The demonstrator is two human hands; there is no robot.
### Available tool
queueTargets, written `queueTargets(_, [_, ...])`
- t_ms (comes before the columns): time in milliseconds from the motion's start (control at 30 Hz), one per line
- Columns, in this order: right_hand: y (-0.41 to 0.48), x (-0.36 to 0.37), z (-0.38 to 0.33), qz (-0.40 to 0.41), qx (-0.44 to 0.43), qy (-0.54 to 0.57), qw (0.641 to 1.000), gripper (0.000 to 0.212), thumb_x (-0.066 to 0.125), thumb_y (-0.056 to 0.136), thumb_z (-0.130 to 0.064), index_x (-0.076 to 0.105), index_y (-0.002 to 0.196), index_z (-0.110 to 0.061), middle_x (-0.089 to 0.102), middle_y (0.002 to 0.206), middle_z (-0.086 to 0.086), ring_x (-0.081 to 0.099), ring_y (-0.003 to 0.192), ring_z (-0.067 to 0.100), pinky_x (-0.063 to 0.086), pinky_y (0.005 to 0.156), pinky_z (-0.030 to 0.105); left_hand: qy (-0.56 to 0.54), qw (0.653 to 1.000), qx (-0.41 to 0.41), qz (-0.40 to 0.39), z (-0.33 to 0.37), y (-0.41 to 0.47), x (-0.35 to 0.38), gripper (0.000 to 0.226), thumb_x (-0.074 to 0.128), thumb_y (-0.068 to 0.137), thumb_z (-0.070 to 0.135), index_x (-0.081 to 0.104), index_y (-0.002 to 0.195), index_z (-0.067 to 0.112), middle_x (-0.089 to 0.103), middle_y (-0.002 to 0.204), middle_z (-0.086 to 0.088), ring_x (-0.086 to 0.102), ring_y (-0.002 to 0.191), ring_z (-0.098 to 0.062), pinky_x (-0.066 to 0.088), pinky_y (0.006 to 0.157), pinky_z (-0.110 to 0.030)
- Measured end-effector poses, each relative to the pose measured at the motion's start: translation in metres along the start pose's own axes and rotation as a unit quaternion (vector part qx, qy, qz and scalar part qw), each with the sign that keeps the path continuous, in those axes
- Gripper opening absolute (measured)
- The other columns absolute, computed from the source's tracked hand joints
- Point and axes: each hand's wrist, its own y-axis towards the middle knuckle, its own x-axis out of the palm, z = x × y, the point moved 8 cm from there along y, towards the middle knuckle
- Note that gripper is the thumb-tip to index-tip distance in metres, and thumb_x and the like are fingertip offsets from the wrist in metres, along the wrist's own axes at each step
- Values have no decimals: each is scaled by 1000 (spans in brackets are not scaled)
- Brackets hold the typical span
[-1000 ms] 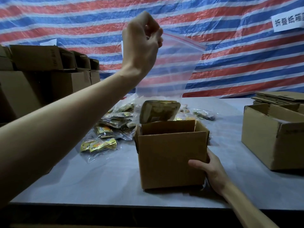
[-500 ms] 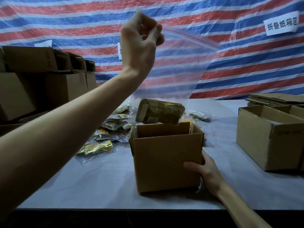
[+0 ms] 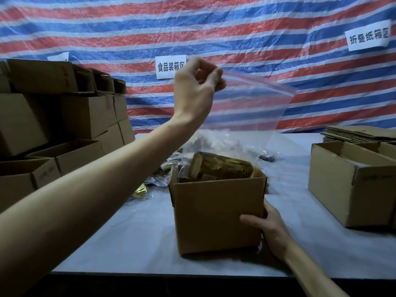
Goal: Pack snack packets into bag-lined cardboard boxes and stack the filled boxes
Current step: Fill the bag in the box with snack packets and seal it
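Lower than a moment ago: left hand [image 3: 198, 86] has come down, and the gold snack packet [image 3: 220, 167] in the clear zip bag [image 3: 246, 116] now sits partly below the rim of the cardboard box [image 3: 216, 213]. Nearest, right hand [image 3: 269, 227] grips the box's right front corner, thumb on the front face, fingers wrapped round the side out of sight. Box stands upright on the grey table [image 3: 132, 236], top flaps open. Left hand above it, fingers curled shut, pinching the bag's top edge by the red zip strip; bag hangs down from there into the box. Packet tilted, upper half showing through the plastic. Behind and left of the box, loose snack packets [image 3: 158, 179] scattered on the table; count unclear, partly hidden by arm and box. At right, an open box [image 3: 351, 185], well apart, with flattened cartons [image 3: 360, 133] stacked behind it. Far left, stacked boxes [image 3: 64, 108]. Beyond, striped tarp [image 3: 214, 28] carrying white paper signs [image 3: 170, 66].
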Motion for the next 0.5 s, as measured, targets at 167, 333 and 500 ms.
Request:
queueTargets(167, [-1,-2,2,9,4,-6,1000,69,91,48,-34,72,113,-24,76,109,9,73,99,27,59,76,29,-55,993,-101,5,-47,-17,-16,15,61,98,-3,61,86,6,64,84,-12,72,83,-22,61,86,-32])
queueTargets(333, [0,-3,1,18,-5,-19,1000,75,89,49,-36,67,118,-16,77,108,8,73,99,25,59,75,28,-6,968,-244,-52,-102,-53,-44,8,60,99,3,62,92,5,70,93,-18,73,89,-28,62,87,-35])
queueTargets(500, [1,-3,2,20,-2,-20,1000,73,88,49,-36,68,117,-16,76,109,8,72,102,24,59,78,29,96,941,-286,-152,-113,-67,-59,10,67,96,15,66,97,5,75,85,-9,73,80,-21,63,73,-32])
